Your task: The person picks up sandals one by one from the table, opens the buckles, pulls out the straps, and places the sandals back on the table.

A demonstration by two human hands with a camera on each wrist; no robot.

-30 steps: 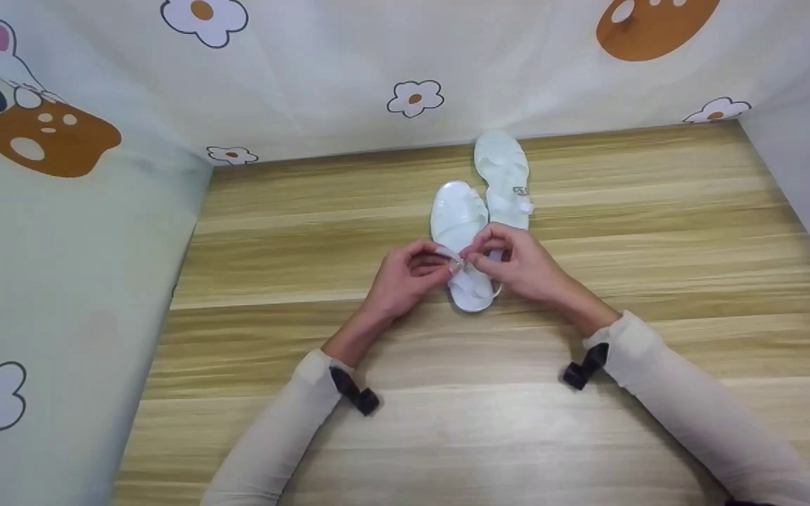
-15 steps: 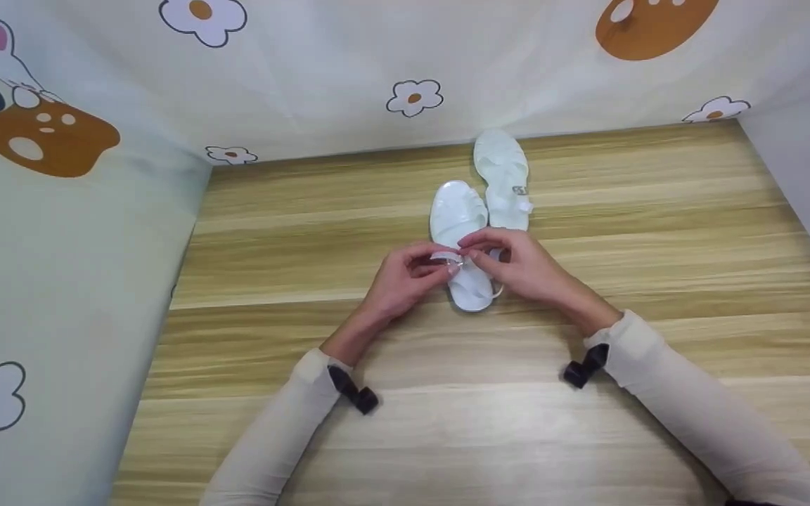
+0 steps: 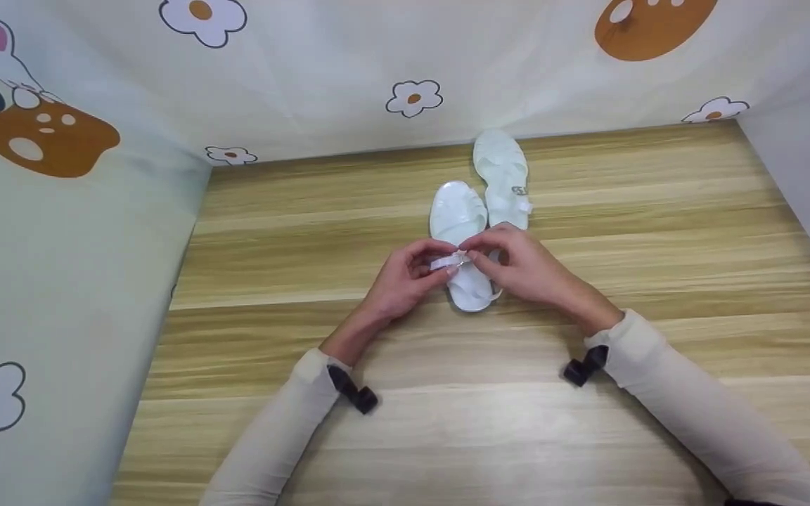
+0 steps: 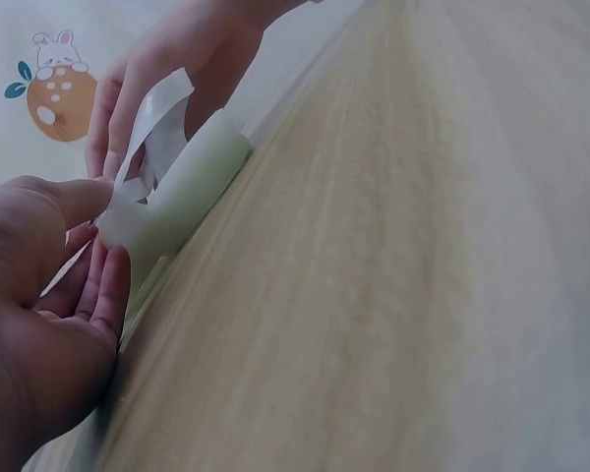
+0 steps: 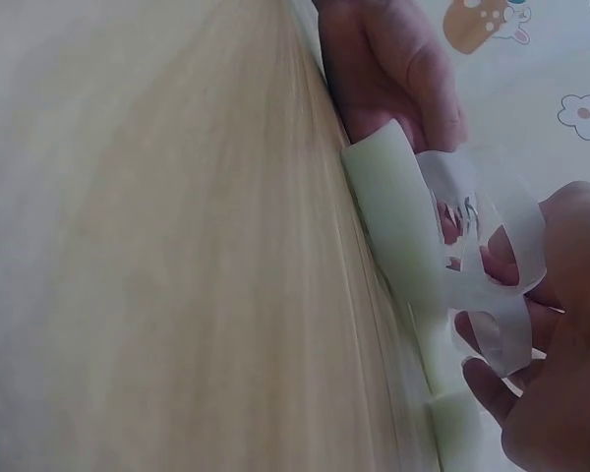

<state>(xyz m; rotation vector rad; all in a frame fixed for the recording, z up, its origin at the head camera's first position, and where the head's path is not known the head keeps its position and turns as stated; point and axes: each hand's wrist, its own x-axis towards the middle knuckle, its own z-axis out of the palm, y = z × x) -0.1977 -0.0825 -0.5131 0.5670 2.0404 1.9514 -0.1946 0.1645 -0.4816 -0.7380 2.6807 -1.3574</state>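
Looking down from my head, I see my left hand [image 3: 405, 277] and right hand [image 3: 524, 267] meeting over the near sandal [image 3: 463, 239], which lies on the wooden tabletop [image 3: 306, 232] about midway across and toward its far edge. Both hands pinch the ankle strap [image 3: 447, 263] at its buckle, fingers curled, thumbs and forefingers nearly touching. The second sandal [image 3: 502, 176] lies just beyond and to the right, close to the far edge under the flowered cloth [image 3: 306, 77].

From my left wrist, the pale sole [image 4: 182, 192] stands up off the wood, my thumb and fingers [image 4: 108, 285] closing round the translucent strap [image 4: 157, 118], with my other hand behind it.

From my right wrist, the strap [image 5: 492, 246] loops above the thick sole [image 5: 398, 226], a small metal buckle [image 5: 464, 211] showing between my fingertips [image 5: 497, 265].

I judge the sandal light and rubbery: the sole fairly stiff, the strap thin, bendy and a bit slick. The strap end close to the buckle seems the best place to hold, steadying the heel with the spare fingers.
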